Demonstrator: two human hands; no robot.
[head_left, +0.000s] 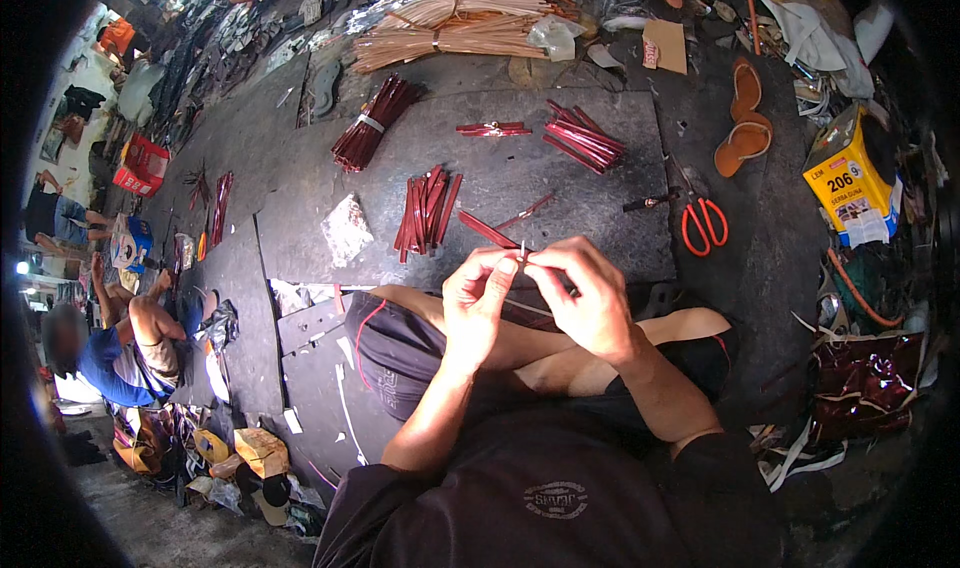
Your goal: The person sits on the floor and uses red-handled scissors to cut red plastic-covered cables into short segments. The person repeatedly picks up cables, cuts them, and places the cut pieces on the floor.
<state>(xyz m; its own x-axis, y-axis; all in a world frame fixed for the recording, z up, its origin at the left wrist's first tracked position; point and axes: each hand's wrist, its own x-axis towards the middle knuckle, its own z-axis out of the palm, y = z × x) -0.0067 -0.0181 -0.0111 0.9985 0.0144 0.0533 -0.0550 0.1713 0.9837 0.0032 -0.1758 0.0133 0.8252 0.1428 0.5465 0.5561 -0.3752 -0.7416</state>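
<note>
In front of my crossed legs, both hands meet at a narrow glossy dark red strap [485, 230]. My left hand [478, 290] pinches it between thumb and fingers. My right hand [588, 296] pinches close beside, at a small shiny metal piece that looks like a buckle [523, 251]; the fingertips partly hide it. A thinner strip end [535, 208] slants away just beyond the hands. Loose dark red strips [428, 211] lie beyond my left hand, near a clear plastic bag of small pieces [346, 230]. Farther off lie a few straps with shiny metal parts [494, 129].
Banded red strips [375, 126] and another red bundle [585, 138] lie farther out; tan strip bundles [450, 40] are at the back. Right are orange-handled scissors [705, 226], tan sandals [744, 146] and a yellow can [850, 183]. A person [130, 353] sits at left.
</note>
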